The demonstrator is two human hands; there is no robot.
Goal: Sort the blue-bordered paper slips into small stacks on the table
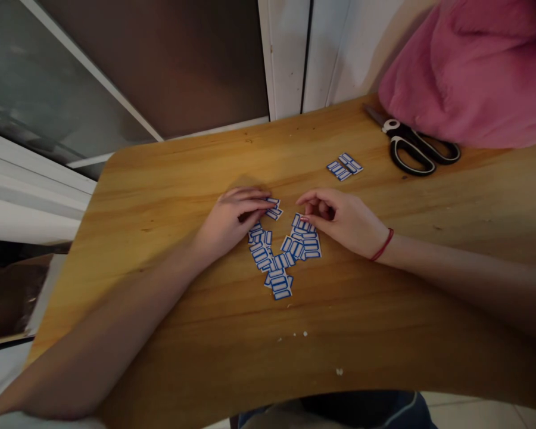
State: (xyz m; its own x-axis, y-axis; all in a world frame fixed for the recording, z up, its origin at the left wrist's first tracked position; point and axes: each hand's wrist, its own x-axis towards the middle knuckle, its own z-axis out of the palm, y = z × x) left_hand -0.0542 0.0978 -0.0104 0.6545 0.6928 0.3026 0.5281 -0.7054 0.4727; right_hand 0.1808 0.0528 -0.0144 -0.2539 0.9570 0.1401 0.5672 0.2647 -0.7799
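Note:
Small white paper labels with blue-outlined boxes (261, 255) lie in a loose, overlapping curve on the wooden table. My left hand (232, 217) rests at the upper left of this pile, its fingers stretched out. Its fingertips touch a separate label piece (274, 212) and cover part of it. To the right, my right hand (339, 217), with a red cord on the wrist, has its thumb at the edge of the upper right labels (311, 244). Its index fingertip and thumb are apart, with nothing visible between them; the other fingers are curled in.
Two label pieces (345, 167) lie apart, beyond my right hand. Black-handled scissors (413, 149) lie at the back right beside a pink plush cloth (477, 77). Tiny white scraps (305, 333) dot the wooden table (196, 345) near me. A framed glass panel (62, 77) stands behind.

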